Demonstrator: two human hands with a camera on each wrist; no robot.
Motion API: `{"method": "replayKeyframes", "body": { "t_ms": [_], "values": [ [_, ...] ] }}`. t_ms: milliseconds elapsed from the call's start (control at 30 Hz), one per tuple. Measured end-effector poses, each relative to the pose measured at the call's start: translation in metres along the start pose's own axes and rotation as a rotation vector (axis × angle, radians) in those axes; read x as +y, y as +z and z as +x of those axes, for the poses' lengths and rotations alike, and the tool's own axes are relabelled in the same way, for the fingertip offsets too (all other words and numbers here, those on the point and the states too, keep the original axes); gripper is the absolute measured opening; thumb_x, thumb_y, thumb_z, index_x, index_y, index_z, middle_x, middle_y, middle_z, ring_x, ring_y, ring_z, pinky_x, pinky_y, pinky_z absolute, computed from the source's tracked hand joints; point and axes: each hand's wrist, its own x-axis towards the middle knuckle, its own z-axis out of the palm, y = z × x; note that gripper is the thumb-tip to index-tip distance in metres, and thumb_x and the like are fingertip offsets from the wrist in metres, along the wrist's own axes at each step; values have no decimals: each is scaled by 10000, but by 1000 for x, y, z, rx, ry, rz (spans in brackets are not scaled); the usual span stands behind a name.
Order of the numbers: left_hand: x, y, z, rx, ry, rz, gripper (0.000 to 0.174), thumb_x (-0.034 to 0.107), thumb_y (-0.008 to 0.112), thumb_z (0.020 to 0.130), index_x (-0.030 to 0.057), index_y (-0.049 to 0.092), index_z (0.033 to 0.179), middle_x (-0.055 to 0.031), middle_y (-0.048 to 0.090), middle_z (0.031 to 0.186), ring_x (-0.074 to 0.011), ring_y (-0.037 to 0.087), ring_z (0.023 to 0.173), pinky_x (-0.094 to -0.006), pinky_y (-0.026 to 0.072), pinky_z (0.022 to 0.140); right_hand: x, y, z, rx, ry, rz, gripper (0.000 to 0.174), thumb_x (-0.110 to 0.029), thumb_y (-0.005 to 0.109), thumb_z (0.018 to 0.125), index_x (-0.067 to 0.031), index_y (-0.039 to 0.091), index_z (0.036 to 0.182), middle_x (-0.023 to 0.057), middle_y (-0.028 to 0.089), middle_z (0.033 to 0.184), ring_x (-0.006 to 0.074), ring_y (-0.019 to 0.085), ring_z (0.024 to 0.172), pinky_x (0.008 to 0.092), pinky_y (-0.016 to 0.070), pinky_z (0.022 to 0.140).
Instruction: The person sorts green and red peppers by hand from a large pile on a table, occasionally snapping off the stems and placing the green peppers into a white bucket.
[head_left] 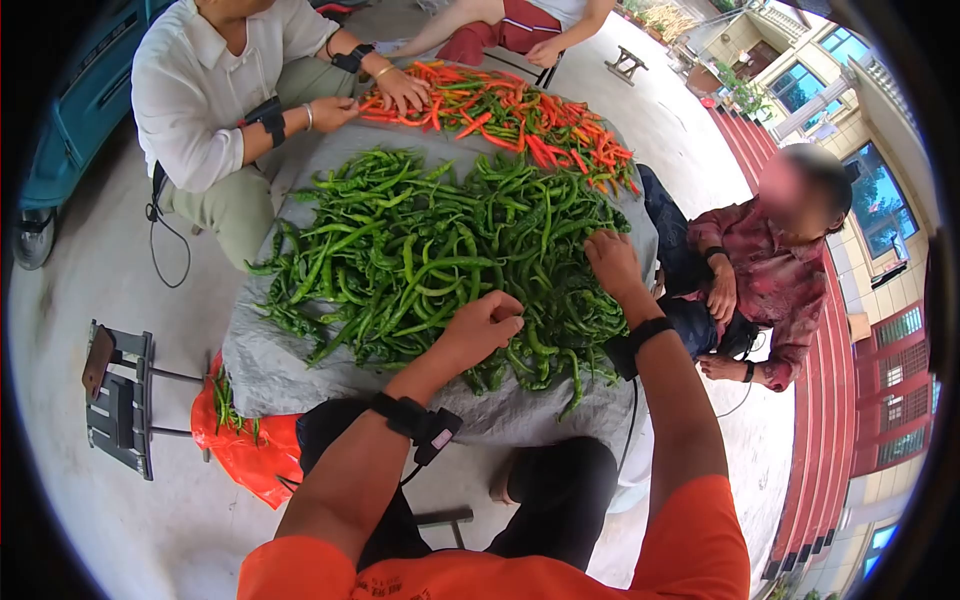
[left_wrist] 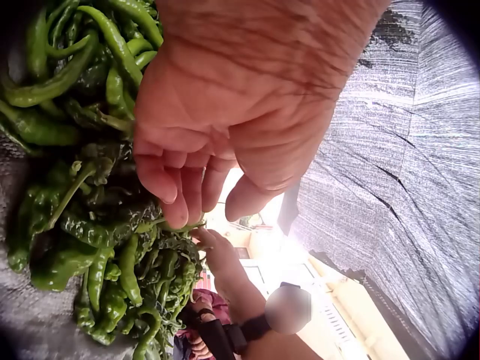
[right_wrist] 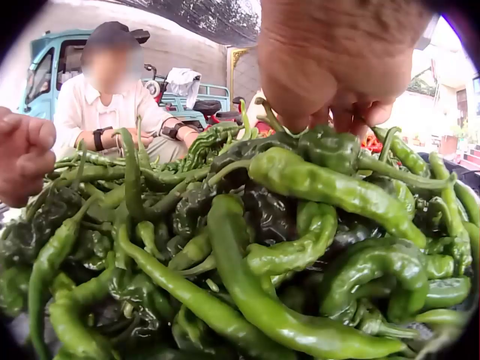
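A wide heap of long green chili peppers (head_left: 420,265) covers the near part of a table draped in a grey sheet (head_left: 265,365). Over its front edge hangs my left hand (head_left: 478,332), fingers loosely bent and nothing between them; the left wrist view shows the thumb apart from the fingertips. My right hand (head_left: 614,262) reaches onto the heap's right side. In the right wrist view its fingers (right_wrist: 341,116) point down among the peppers, tips partly hidden behind a green pepper (right_wrist: 337,187); I cannot tell whether they pinch one.
Red and orange peppers (head_left: 540,130) lie at the table's far side, where a person in white (head_left: 205,100) handles them. Another person sits at the right in a dark red shirt (head_left: 770,260). An orange bag (head_left: 255,450) with green peppers hangs low left beside a stool (head_left: 120,400).
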Motion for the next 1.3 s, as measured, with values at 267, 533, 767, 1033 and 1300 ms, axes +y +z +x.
{"method": "replayKeyframes", "body": {
  "t_ms": [267,533,767,1033,1300],
  "values": [
    [-8,0,3,-11,74,22,289,174,589,865,13,545,1102,-45,598,912,-104,566,724,-259,458,637,-2,21,20,-38,111,50,300,-367,511,882,-100,549,1014,104,614,1016,357,534,967,458,425,830],
    [-6,-1,1,0,77,31,285,176,598,852,6,550,1077,-61,601,903,-112,566,712,-266,463,633,-12,3,6,23,58,233,167,-152,602,822,-55,573,955,122,623,924,337,561,922,453,450,780],
    [1,-7,-5,20,21,-19,284,191,582,859,33,558,1093,-59,600,923,-129,596,738,-263,466,648,-42,-30,-28,322,54,566,172,-14,621,784,-34,603,954,78,634,868,199,611,760,324,483,696],
    [13,-2,-16,-7,100,-208,336,301,598,874,28,581,1069,-36,591,869,-112,573,730,-253,453,634,-144,-60,-101,69,541,1735,160,-67,592,881,-39,566,1036,21,616,912,102,603,791,225,499,709],
    [25,-7,-24,-98,124,-323,298,329,517,933,69,597,1056,11,595,886,-64,535,744,-209,414,649,-194,-65,-153,169,740,1825,209,-188,555,917,-59,529,1080,40,592,1011,122,573,845,281,478,764]
  ]
}}
